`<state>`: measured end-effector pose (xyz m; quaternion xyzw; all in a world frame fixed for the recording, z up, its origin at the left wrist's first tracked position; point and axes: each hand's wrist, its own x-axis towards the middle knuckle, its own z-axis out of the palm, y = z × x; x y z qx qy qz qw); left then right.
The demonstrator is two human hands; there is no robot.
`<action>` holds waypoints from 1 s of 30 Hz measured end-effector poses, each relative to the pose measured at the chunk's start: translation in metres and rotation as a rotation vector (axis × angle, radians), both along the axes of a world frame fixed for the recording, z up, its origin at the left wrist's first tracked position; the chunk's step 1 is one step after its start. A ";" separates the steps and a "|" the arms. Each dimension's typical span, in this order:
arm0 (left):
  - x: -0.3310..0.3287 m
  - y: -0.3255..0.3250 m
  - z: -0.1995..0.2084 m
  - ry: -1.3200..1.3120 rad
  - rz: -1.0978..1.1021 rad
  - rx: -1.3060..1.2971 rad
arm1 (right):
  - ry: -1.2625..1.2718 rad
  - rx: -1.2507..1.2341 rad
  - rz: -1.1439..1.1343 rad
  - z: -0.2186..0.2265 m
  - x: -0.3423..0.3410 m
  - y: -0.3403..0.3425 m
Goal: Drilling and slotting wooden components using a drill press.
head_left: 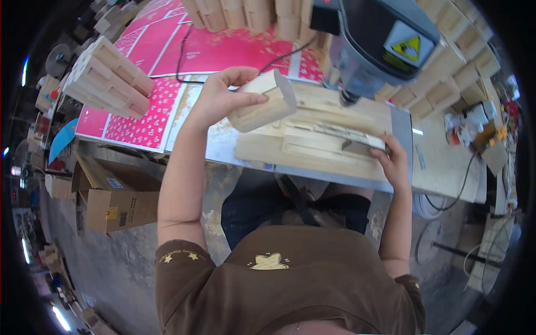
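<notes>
The right hand (394,159) pinches the end of a narrow strip (349,133) on the wooden board (262,148). Farther out, the left hand (223,96) clamps a pale wooden block (269,107) near the board's left end; beyond are a dark machine head (371,53) and wooden pieces (258,15).

Open cardboard box (124,207), grey floor (137,265)

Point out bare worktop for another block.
Free: the pink sheet between the stacked pale wooden blocks and the thin black cable; the beige tabletop right of the grey plate, past a slim silvery tool. Crowded: far side, more wooden blocks flanking the dark-grey drilling machine.
</notes>
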<state>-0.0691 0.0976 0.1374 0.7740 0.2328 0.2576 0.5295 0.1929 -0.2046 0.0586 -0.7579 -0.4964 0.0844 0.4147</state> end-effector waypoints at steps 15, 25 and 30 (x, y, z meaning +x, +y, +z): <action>0.049 -0.040 -0.026 0.564 -0.172 -0.026 | 0.387 -0.031 0.111 0.005 0.012 0.008; 0.087 -0.089 -0.063 -0.138 -0.047 -0.518 | 0.248 0.034 0.044 -0.003 0.003 0.010; 0.059 -0.122 -0.100 -0.441 0.278 -0.501 | -0.139 0.045 0.000 0.003 -0.004 -0.003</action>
